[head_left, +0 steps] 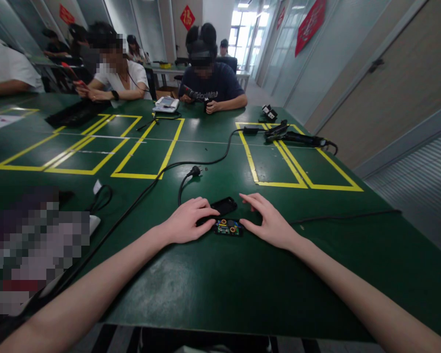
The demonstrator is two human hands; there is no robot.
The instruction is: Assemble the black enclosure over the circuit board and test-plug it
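Observation:
A small black casing lies opened on the table, with a green circuit board [228, 227] showing in its lower half. Copper-coloured ring coils and other parts sit on the board. Just behind it is the loose black cover [225, 206], hollow side up. My left hand [189, 220] grips the casing's left end between thumb and fingers, its index fingertip by the cover; part of that end is hidden. At the right end, my right hand [270, 223] has its thumb at the casing's edge and its other fingers spread in the air.
A black power plug [195, 171] on a cable lies behind my left hand. A long black cable [143, 191] crosses the table. Farther off are yellow tape frames [279, 185], a black handled tool [297, 138] and a white device [165, 104]. A person [213, 81] sits opposite.

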